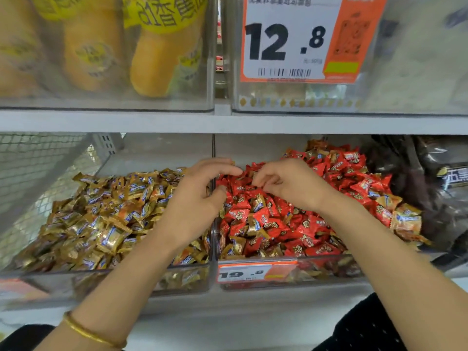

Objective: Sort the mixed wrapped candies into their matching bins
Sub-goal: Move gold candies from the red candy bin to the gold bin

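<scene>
1. My two hands are close together but not touching, over the clear divider between two bins on a lower shelf.
2. My left hand (pixel 200 196) hovers with thumb and forefinger curved and parted, with a gap between them and nothing in that gap.
3. My right hand (pixel 286 183) has its fingers curled down onto the red candies (pixel 311 224); I cannot tell whether they pinch one.
4. Under and left of my left hand, the left bin (pixel 126 282) is heaped with gold-wrapped candies (pixel 101 219).
5. Under my right hand, the right bin (pixel 329 272) holds the red pile with stray gold candies (pixel 406 220) mixed through it, several out past my right wrist.
6. An orange and white price tag (pixel 253 273) reading 19.8 sits on that bin's front wall, below my right forearm.
7. Above both hands runs a grey shelf edge (pixel 228 122), carrying clear bins: yellow packets (pixel 157 59) above my left hand, a large 12.8 price card (pixel 291 39) above my right.
8. Far left of my hands is a white mesh panel (pixel 38 173); far right, dark brown packets (pixel 430 186).
9. A gold bangle (pixel 93 333) circles my left forearm.
</scene>
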A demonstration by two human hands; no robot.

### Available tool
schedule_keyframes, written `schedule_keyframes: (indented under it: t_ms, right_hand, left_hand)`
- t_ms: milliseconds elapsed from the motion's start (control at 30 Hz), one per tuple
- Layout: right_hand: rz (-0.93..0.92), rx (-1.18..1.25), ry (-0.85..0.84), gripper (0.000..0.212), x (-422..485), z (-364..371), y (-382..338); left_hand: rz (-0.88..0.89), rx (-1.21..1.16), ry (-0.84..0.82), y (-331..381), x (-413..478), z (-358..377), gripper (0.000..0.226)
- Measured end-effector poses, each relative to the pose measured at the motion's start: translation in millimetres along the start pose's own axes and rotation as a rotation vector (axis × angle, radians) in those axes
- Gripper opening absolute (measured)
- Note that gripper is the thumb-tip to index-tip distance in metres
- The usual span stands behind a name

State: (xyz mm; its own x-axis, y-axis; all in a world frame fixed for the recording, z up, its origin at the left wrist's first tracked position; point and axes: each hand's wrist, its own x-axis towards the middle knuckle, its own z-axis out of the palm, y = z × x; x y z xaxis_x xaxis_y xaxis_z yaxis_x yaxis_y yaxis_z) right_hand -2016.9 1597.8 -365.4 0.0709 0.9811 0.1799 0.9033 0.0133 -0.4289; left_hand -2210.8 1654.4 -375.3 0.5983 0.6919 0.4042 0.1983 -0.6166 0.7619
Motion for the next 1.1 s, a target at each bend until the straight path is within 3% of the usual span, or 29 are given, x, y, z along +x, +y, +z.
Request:
schedule_keyframes:
  t_ms: [67, 200, 267, 367, 467, 700, 867, 1000, 1100]
  right_hand:
    - [0.018, -0.086, -0.119, 0.021, 5, 10, -2]
    - [0.115, -0.530, -0.346, 0.056, 11, 27, -6]
    - [0.136, -0.614, -0.346, 0.051, 13, 32, -8]
    - [0.134, -0.543, -0.299, 0.019, 14, 34, -9]
    - [0.147, -0.353, -0.181, 0.014, 10, 27, -1]
    - [0.247, 0.432, 0.198, 0.013, -18, -9, 6]
    - [0.516, 1.375, 0.270, 0.022, -47, -38, 5]
    - [0.686, 1.660, 0.463, 0.021, -77, -70, 34]
    - [0.690, 1.444, 0.550, 0.009, -97, -82, 57]
  left_hand:
    - [0.000, 0.008, -0.003, 0, 0, 0, 0.044]
    - [0.012, 0.006, -0.001, -2, 1, 1, 0.049]
    - [0.014, 0.009, -0.001, -2, 0, 1, 0.050]
    - [0.023, 0.024, 0.001, 0, 0, 1, 0.051]
    - [0.039, 0.084, 0.002, 2, 0, 0, 0.045]
    - [0.182, 0.239, 0.033, 20, 8, 6, 0.032]
    - [0.213, 0.205, -0.110, 43, 23, 33, 0.033]
    - [0.244, 0.275, -0.268, 60, 47, 78, 0.034]
    - [0.271, 0.352, -0.361, 73, 66, 121, 0.041]
